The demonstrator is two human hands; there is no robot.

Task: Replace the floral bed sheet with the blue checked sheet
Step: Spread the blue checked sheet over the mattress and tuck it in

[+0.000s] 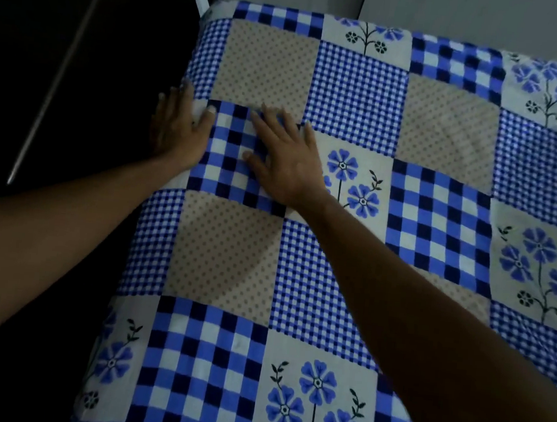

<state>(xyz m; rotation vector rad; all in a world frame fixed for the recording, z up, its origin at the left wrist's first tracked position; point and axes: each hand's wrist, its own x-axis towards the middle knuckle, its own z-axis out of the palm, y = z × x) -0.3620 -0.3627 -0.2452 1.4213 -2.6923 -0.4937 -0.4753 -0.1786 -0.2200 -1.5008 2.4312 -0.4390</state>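
I see the blue checked sheet (437,224) spread flat over the bed (211,9), reaching the far wall (456,11). My left hand (179,131) lies at the sheet's left edge, fingers straight, thumb on top of the cloth. My right hand (287,157) rests palm down just beside it, fingers spread on a large-check square. Both arms are stretched forward.

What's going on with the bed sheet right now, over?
The blue checked sheet lies spread out. On it, left hand flat at the left edge, right hand flat further in. Nothing seen in the way.
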